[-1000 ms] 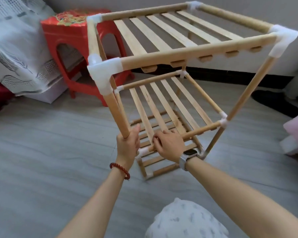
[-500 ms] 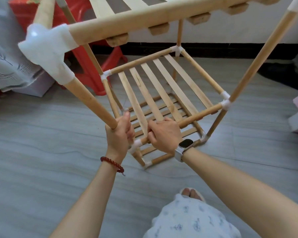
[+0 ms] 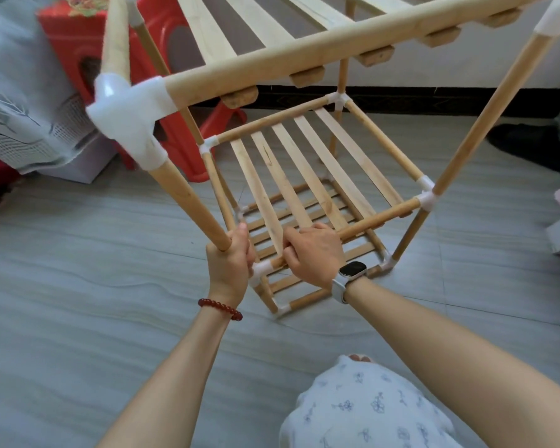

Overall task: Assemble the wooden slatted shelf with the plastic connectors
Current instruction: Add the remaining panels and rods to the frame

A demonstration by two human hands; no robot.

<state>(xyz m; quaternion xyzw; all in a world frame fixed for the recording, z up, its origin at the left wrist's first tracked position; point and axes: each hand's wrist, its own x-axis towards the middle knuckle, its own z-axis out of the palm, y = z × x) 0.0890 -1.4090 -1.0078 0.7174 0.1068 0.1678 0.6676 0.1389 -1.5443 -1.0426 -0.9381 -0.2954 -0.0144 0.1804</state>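
A three-tier wooden slatted shelf [image 3: 324, 176] stands on the grey floor, its round poles joined by white plastic connectors. My left hand [image 3: 228, 263] grips the lower end of the near-left upright pole [image 3: 188, 202], just above the white connector [image 3: 261, 270] at the middle tier's near-left corner. My right hand [image 3: 314, 253] grips the middle tier's front rail [image 3: 379, 219] right beside that connector. The top tier's big corner connector [image 3: 126, 118] looms close at upper left. The bottom tier [image 3: 301, 292] rests on the floor, partly hidden by my hands.
A red plastic stool [image 3: 136, 59] stands behind the shelf at upper left, next to grey patterned fabric [image 3: 20, 101]. A dark object [image 3: 530, 147] lies at the right by the wall. My knee in floral cloth [image 3: 362, 405] is at the bottom.
The view has come closer to the shelf and tipped down, so the top tier now fills the upper frame. Both hands keep their grip at the near-left corner of the middle tier.
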